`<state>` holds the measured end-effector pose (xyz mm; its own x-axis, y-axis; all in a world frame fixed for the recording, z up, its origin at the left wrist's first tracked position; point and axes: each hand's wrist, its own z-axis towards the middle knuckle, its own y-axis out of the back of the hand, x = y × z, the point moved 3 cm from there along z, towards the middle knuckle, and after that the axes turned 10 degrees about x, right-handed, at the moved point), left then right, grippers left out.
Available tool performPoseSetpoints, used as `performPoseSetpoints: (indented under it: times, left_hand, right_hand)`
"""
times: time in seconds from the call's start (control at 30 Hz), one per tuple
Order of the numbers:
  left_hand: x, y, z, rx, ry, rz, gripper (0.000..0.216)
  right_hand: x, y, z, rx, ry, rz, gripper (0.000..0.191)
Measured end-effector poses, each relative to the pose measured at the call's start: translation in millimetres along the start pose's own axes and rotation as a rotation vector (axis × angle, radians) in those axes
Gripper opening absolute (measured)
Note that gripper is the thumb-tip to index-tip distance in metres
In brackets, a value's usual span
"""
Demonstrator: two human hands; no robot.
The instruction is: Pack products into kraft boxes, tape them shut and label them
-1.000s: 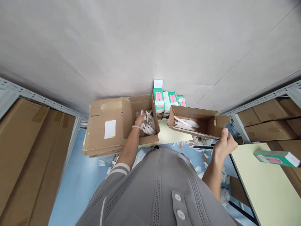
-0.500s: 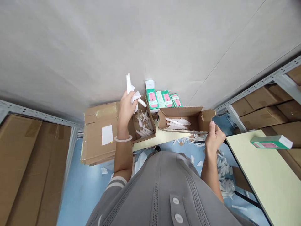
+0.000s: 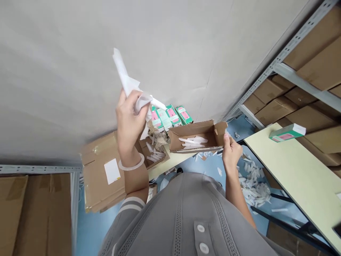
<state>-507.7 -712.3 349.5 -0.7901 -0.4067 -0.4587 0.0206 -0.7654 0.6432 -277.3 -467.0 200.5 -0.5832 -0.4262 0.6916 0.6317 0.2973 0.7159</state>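
Raised in front of the wall, my left hand (image 3: 130, 119) is closed on rolled, crumpled white paper (image 3: 124, 73). A crinkled strip of clear plastic or tape (image 3: 157, 137) shows just below that hand. My right hand (image 3: 231, 151) grips the right end flap of a long open cardboard box (image 3: 193, 128), thumb on its inner side. Several rolled white paper pieces (image 3: 192, 141) lie in this box. Under my left forearm stands another open cardboard box (image 3: 167, 156), holding more white paper rolls (image 3: 156, 155); the forearm hides part of it.
Green-and-pink product boxes (image 3: 173, 116) stand against the wall. Flattened cardboard (image 3: 99, 177) lies at left. A pale table (image 3: 290, 174) at right carries another green box (image 3: 287, 133). Shelves with cartons (image 3: 277, 101) flank both sides. Paper scraps (image 3: 253, 186) litter the blue floor.
My left hand has moved left and closer to the camera with the paper, and clear plastic now shows beneath it. The view has turned; my right hand still grips the box.
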Motion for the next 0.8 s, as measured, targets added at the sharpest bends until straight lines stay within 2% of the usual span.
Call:
performPoseSetpoints:
  times: [0.1,0.23,0.33,0.43,0.53,0.67,0.8]
  left_hand:
    - [-25.9,0.1,8.4,-0.031,-0.069,-0.026,0.002]
    - [-73.9,0.9,22.4,-0.067,-0.210,-0.056,0.005]
    - [-107.5,-5.3,32.2,-0.014,-0.298,-0.132,0.011]
    - [-136.6,-23.6,35.3,0.031,-0.403,-0.205,0.014]
    - [-161.4,-60.2,28.9,0.118,-0.480,-0.301,0.016]
    - [-189.8,-134.0,10.8,0.418,-0.496,-0.462,0.015]
    - [-219.0,-202.2,-8.8,0.660,-0.512,-0.524,0.013]
  right_hand:
    - [-9.6,4.6,0.3,-0.016,-0.036,-0.016,0.058]
    - [-23.1,6.9,1.7,-0.007,-0.099,-0.049,0.062]
    - [-33.0,10.7,0.0,-0.016,-0.153,-0.072,0.066]
    - [-43.7,19.4,-4.0,-0.049,-0.189,-0.072,0.068]
    - [-58.6,34.2,-7.5,-0.074,-0.220,-0.049,0.069]
    - [-85.0,63.1,-8.5,-0.087,-0.242,-0.001,0.066]
    - [-118.8,98.7,-7.3,-0.098,-0.284,0.040,0.062]
